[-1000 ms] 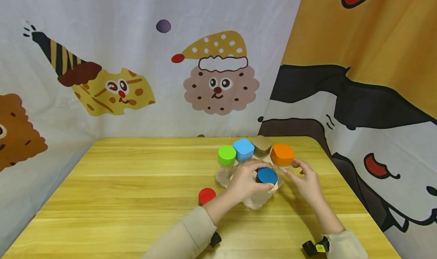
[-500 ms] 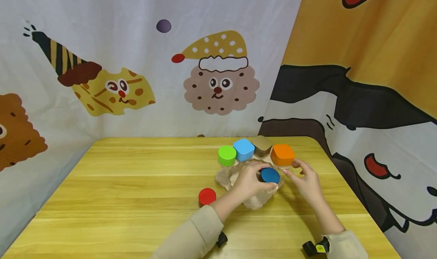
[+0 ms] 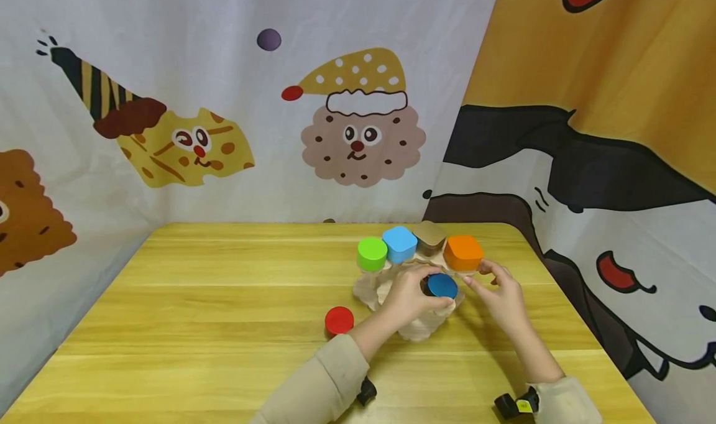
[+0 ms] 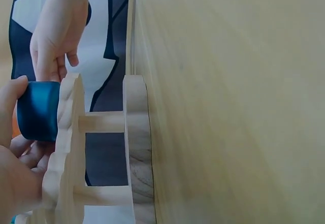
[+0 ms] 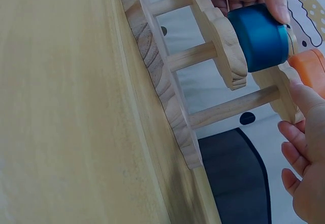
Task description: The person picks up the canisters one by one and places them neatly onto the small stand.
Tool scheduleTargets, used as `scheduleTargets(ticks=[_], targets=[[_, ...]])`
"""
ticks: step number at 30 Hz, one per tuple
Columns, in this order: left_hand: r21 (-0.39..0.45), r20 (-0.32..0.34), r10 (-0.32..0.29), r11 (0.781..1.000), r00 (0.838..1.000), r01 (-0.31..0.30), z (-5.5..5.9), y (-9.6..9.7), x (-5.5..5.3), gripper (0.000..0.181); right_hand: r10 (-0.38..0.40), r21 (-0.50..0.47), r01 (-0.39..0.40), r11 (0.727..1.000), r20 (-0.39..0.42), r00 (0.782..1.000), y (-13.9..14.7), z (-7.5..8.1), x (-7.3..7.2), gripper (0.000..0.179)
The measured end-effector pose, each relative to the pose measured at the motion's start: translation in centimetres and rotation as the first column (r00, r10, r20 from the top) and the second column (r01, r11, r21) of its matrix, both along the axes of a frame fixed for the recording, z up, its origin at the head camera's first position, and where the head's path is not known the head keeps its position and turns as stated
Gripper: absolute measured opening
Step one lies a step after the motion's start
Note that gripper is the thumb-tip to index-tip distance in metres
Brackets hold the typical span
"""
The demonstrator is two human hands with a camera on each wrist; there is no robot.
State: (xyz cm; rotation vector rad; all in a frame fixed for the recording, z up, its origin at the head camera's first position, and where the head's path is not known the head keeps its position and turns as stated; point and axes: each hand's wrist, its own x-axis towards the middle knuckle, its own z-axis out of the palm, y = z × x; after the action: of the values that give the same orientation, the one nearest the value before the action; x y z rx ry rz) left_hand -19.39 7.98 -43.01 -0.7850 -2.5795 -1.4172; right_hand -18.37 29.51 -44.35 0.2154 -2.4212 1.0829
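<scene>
A dark blue cylinder sits at the right end of the lower front shelf of a wooden stand. My left hand pinches it between thumb and fingers; in the left wrist view the cylinder rests against the wavy-edged shelf. My right hand grips the end of the higher rear shelf, next to an orange rounded block. In the right wrist view my right thumb lies over the shelf edge, with fingers under it, beside the wooden dowels.
Along the rear shelf stand a green cylinder, a light blue block and a brown block. A red cylinder is on the wooden table, left of the stand, close to my left forearm. A printed curtain hangs behind.
My left hand has shifted slightly right with the dark blue cylinder, mostly in the first half second. The right hand stays at the stand's rear shelf.
</scene>
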Motion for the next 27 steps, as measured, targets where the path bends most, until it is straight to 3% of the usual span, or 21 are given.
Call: scheduleTargets(ticks=[11, 20, 27], targets=[[-0.014, 0.023, -0.025, 1.000, 0.999, 0.026, -0.1, 0.0, 0.1, 0.060, 0.002, -0.003, -0.002, 1.000, 0.008, 1.000, 0.1, -0.1, -0.1, 0.039], [-0.073, -0.134, -0.005, 0.997, 0.991, -0.005, 1.0, -0.9, 1.2, 0.068, 0.004, 0.004, -0.004, 1.000, -0.001, 1.000, 0.1, -0.2, -0.2, 0.040], [-0.007, -0.184, 0.003, 1.000, 0.983, -0.004, 2.0, -2.4, 2.6, 0.063, -0.006, 0.007, 0.006, 1.000, 0.008, 1.000, 0.2, -0.3, -0.3, 0.042]])
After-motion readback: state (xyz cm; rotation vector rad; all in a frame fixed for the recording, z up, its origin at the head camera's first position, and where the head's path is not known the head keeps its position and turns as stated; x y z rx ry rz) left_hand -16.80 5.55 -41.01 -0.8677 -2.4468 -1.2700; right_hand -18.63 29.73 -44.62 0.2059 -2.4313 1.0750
